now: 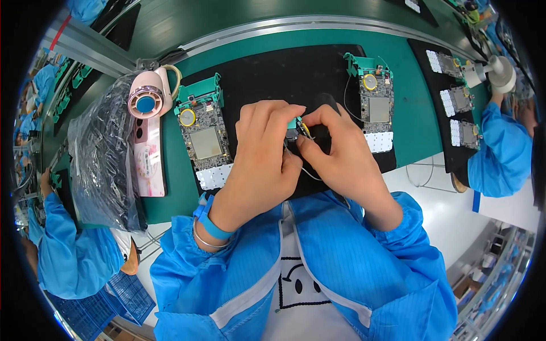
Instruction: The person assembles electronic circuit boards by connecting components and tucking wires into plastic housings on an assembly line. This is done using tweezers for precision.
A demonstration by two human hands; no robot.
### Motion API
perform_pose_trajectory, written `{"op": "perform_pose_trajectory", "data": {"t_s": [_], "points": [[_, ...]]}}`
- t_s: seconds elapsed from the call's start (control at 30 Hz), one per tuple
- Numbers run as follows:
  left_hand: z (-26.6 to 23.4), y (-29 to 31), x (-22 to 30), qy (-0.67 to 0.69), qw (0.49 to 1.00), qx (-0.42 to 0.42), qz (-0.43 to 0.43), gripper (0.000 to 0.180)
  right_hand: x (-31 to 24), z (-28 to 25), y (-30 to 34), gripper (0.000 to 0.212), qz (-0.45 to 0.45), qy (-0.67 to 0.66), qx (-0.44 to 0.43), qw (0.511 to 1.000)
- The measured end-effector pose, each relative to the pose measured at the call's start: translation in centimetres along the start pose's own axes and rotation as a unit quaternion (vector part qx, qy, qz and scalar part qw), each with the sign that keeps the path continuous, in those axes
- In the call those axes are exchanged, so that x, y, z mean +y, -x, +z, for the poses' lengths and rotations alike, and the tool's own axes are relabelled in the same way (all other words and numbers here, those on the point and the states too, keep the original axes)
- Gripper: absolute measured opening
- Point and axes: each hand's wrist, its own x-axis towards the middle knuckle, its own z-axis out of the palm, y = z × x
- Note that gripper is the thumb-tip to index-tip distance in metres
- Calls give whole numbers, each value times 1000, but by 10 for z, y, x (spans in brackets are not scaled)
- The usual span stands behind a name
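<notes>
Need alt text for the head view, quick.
Both hands, left hand and right hand, pinch a small teal part with thin wires over a black mat. A circuit board lies left, another circuit board right.

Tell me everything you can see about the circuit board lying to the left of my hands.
The circuit board lies flat on the black mat, just left of the left hand, which does not touch it. It is a long, grey-green populated board, tilted slightly. A teal plastic frame caps its far end, with a round yellow-rimmed coin cell just below. A square metal shield sits mid-board, and a white keypad grid covers the near end. A pink handheld fan lies beside it.
</notes>
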Motion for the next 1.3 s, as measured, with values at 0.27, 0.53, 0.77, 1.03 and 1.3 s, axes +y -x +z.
{"op": "perform_pose_trajectory", "data": {"t_s": [0.27,0.53,0.77,1.03,1.3], "points": [[-15,-4,-21,37,997,-19,60,40,22,-14,-4,9,-161,-47,-16,986],[-8,-5,-26,10,994,2,107,42,27,-19,13,29,-111,-121,-101,981],[-6,-2,-25,-1,995,11,96,36,23,-10,5,26,-88,-164,-85,979],[-13,1,-18,-35,994,-67,82,31,45,-11,16,27,-116,-133,20,984],[-12,3,-20,-45,993,-63,90,34,48,5,15,24,-237,-127,71,960]]}}
